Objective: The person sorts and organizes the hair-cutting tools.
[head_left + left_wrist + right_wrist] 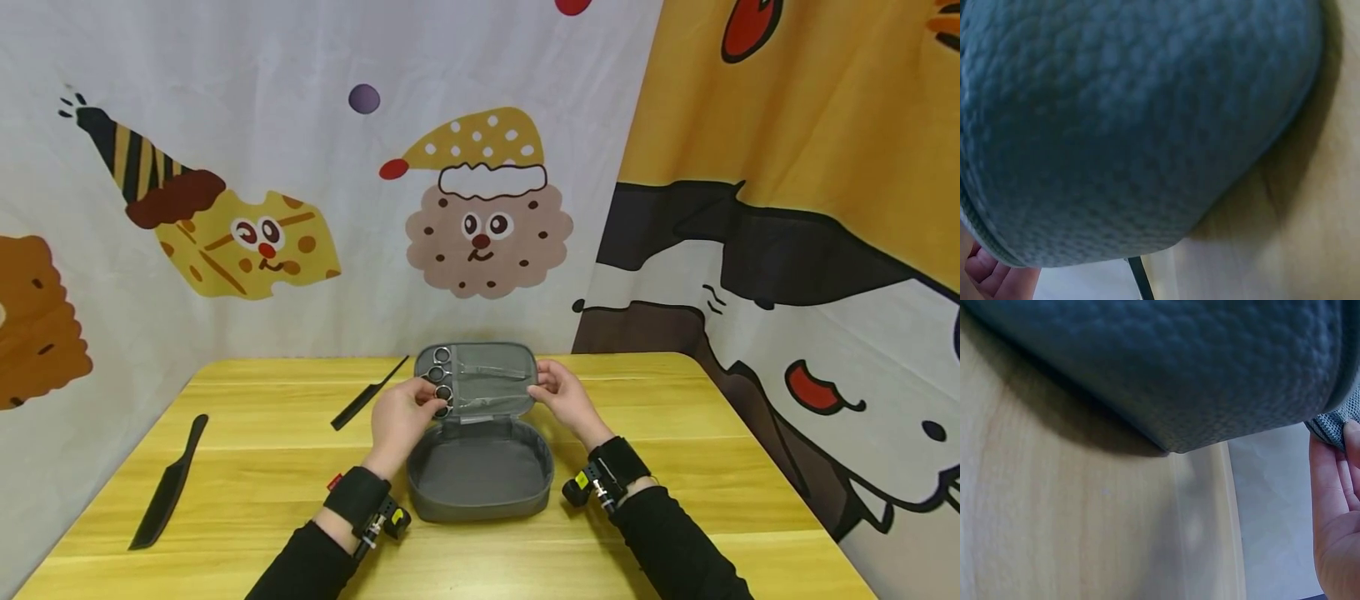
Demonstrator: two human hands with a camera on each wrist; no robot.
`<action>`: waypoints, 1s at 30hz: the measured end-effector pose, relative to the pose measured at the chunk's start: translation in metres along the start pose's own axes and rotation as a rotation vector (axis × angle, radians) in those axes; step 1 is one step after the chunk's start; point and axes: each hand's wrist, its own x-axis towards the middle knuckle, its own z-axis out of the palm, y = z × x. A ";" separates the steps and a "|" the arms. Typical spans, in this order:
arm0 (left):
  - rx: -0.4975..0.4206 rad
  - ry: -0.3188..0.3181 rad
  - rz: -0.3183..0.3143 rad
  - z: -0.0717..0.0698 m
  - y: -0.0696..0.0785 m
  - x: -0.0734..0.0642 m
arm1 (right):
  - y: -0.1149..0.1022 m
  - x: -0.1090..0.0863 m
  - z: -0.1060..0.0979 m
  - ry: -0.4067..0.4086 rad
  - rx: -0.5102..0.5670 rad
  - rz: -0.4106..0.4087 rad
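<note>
A grey zip case [480, 507] stands on the table with its lid [491, 396] raised at the back. Inside the lid, scissors [442, 356] lie sideways, their ring handles sticking out at the left and their blades under a clear sleeve. My left hand [401, 421] pinches the lower scissor rings between thumb and fingers at the lid's left edge. On the other side, my right hand [566, 400] grips the lid's right edge. The case's pebbled outer wall [1141, 137] fills most of the left wrist view. Seen from the right wrist, the right hand [1338, 519] holds the lid's corner.
Left of the case, a thin black tail comb [358, 406] lies slanted on the table [675, 500]. A larger black handled comb [168, 492] is near the table's left edge. A printed curtain [300, 75] hangs behind the table.
</note>
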 end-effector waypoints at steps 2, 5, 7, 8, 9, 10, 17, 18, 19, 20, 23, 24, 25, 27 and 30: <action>-0.011 -0.004 0.001 0.000 0.000 -0.001 | 0.000 0.000 0.000 0.002 -0.001 0.001; -0.023 -0.009 0.000 0.000 0.000 -0.001 | -0.001 -0.001 0.001 0.002 0.004 -0.002; -0.033 -0.013 -0.004 0.000 0.000 -0.002 | -0.001 -0.001 0.001 0.001 0.004 -0.007; -0.033 -0.017 -0.004 0.000 0.000 -0.002 | -0.001 -0.001 0.001 0.001 0.005 -0.004; -0.035 -0.021 -0.005 0.000 -0.001 -0.002 | -0.001 -0.001 0.001 0.001 0.008 -0.004; -0.040 -0.027 -0.005 0.000 -0.001 -0.002 | 0.000 -0.001 0.001 0.003 0.009 -0.003; -0.046 -0.084 0.044 -0.002 -0.002 -0.005 | 0.002 0.000 0.001 0.008 0.020 0.015; -0.050 -0.093 0.047 -0.003 -0.002 -0.006 | 0.003 0.000 0.001 0.008 0.015 0.019; -0.052 -0.101 0.051 -0.005 -0.002 -0.007 | 0.003 0.000 0.001 0.007 0.018 0.028; -0.053 -0.107 0.054 -0.006 -0.002 -0.007 | 0.003 0.000 0.001 0.005 0.019 0.032; -0.050 -0.121 0.052 -0.012 -0.002 -0.009 | 0.002 0.000 0.001 -0.005 0.026 0.045; -0.042 -0.125 0.053 -0.014 -0.002 -0.010 | 0.002 0.000 0.001 -0.009 0.031 0.047; -0.027 -0.130 0.056 -0.016 -0.002 -0.011 | 0.002 0.000 0.001 -0.013 0.038 0.050; 0.001 -0.146 0.057 -0.020 -0.001 -0.013 | 0.002 0.001 0.001 -0.019 0.040 0.054; 0.040 -0.177 0.051 -0.024 -0.001 -0.017 | 0.002 0.001 0.001 -0.026 0.039 0.054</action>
